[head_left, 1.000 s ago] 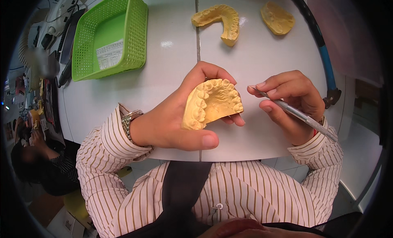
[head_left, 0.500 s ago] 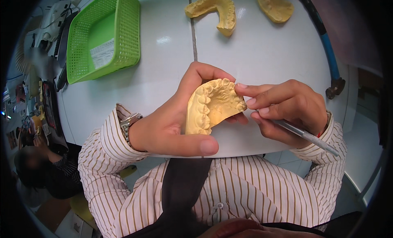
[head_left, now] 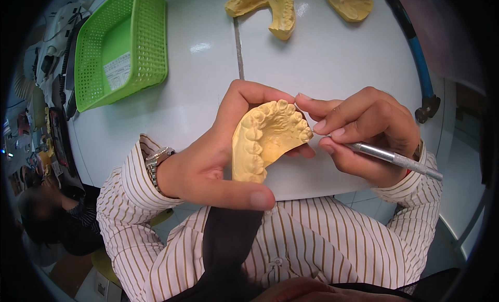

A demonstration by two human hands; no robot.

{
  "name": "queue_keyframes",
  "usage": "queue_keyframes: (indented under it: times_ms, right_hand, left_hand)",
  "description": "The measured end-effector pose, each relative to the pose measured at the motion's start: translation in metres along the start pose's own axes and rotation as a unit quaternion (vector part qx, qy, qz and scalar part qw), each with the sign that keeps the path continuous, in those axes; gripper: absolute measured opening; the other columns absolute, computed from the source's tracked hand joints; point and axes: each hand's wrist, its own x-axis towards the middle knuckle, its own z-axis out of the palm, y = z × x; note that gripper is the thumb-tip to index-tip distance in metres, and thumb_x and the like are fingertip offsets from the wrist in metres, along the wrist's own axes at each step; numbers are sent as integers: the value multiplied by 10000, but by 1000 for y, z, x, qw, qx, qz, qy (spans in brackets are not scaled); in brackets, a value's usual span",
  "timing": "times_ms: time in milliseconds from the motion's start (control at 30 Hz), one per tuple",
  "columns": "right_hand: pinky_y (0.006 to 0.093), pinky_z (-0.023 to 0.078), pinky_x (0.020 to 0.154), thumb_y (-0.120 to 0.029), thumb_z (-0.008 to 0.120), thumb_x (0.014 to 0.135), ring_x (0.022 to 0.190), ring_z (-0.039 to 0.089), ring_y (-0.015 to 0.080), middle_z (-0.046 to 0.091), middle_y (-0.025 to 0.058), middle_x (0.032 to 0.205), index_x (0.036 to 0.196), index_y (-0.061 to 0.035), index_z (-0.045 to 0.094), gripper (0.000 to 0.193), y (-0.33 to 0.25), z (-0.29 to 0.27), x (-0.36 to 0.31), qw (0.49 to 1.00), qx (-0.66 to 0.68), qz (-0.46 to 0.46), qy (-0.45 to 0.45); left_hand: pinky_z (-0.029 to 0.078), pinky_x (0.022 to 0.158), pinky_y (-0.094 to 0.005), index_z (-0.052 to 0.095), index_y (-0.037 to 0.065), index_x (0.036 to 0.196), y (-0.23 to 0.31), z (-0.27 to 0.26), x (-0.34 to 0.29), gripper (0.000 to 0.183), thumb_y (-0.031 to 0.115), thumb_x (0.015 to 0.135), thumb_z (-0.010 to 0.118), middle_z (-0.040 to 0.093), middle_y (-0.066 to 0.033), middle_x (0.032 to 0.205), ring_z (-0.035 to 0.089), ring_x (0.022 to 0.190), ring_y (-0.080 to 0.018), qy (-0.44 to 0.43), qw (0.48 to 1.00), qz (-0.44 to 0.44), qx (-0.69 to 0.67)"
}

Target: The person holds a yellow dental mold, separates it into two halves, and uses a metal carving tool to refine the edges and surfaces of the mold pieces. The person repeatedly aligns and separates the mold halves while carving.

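Observation:
A yellow plaster dental cast (head_left: 249, 143) with a full arch of teeth is gripped in my left hand (head_left: 202, 156). The thumb lies along its near end and the fingers curl behind its far side. Between the thumb and fingers of my right hand (head_left: 364, 130) is a slim silver metal hand tool (head_left: 390, 156) with a knurled handle, held like a pen. Its tip points at the cast's right-hand teeth; whether it touches them I cannot tell. My right fingertips are close beside the cast's right edge.
On the white table (head_left: 197, 68) lie a horseshoe-shaped yellow cast (head_left: 283, 16) and another yellow cast piece (head_left: 351, 3). A green plastic basket (head_left: 150, 47) with a paper slip (head_left: 118, 71) stands at left. A blue tube (head_left: 422, 63) runs along the right. Another person (head_left: 47, 219) sits at lower left.
The cast has shifted slightly left and turned a little in my left hand. My right hand has tilted the metal tool flatter, its handle end swinging up and right. The whole view has shifted slightly.

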Motion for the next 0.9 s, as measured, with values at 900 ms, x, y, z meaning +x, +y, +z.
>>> queue_keyframes:
  times_ms: [900]
  right_hand:
    - [630, 378, 1030, 125, 643, 769, 909, 664, 183, 589, 99, 861, 793, -28, 519, 198, 0, 16, 4, 982, 151, 97, 53]
  left_hand:
    - [449, 1017, -448, 164, 42, 1332, 7, 1, -4, 1110, 570, 602, 813, 405, -217, 1335, 506, 1214, -318, 38, 998, -37, -41]
